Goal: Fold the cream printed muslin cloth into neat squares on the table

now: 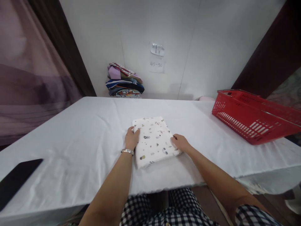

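A folded white cloth with small printed figures (154,139) lies flat near the middle of the white-covered table (82,125). My left hand (131,138), with a metal bracelet on the wrist, rests against the cloth's left edge, fingers curled over it. My right hand (180,142) presses on the cloth's right edge. Both hands touch the cloth from opposite sides; whether they grip it or only press on it I cannot tell.
A red plastic basket (254,121) stands at the table's right side. A stack of folded colourful clothes (124,81) sits at the far edge by the wall. A black flat object (17,180) lies at the near left. Paper notes (157,58) hang on the wall.
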Demonstrator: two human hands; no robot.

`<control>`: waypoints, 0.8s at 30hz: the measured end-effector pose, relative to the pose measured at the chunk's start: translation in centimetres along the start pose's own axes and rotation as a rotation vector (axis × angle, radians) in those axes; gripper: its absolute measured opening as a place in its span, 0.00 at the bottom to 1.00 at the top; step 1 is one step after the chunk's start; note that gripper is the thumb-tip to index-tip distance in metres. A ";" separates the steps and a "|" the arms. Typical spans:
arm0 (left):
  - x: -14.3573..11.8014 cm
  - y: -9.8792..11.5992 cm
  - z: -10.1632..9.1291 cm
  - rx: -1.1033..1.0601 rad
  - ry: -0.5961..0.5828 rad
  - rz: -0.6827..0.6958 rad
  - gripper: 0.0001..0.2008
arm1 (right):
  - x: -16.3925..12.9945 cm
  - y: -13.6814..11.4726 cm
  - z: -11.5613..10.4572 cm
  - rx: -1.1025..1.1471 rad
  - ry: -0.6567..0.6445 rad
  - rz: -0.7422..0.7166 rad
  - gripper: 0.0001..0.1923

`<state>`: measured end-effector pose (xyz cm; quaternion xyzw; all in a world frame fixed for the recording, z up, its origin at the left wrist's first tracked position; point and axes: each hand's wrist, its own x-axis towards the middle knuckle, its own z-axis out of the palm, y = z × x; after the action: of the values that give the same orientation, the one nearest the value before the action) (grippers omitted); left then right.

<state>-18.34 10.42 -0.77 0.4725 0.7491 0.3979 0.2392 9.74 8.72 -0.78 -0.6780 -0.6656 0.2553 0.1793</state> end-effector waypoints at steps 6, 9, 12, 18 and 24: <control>-0.3 -0.1 0.1 -0.058 -0.054 -0.043 0.28 | 1.0 0.5 -0.9 -0.147 0.025 -0.116 0.14; -0.4 0.0 0.1 -0.013 -0.054 -0.035 0.27 | 1.7 1.0 -1.5 -0.160 -0.009 -0.138 0.14; -0.5 0.0 0.2 -0.018 -0.009 -0.040 0.27 | 2.8 0.4 -2.0 -0.144 -0.008 -0.170 0.11; 0.1 -0.6 0.7 -0.137 0.060 0.033 0.28 | 7.5 -3.4 -1.7 -0.054 0.132 -0.187 0.09; 1.0 -1.5 0.7 -0.345 0.050 0.022 0.26 | 12.4 -6.0 0.1 -0.070 0.173 -0.117 0.11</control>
<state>-19.03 11.28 -2.37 0.4226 0.6701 0.5350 0.2936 4.60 21.38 1.29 -0.6635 -0.6945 0.1616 0.2268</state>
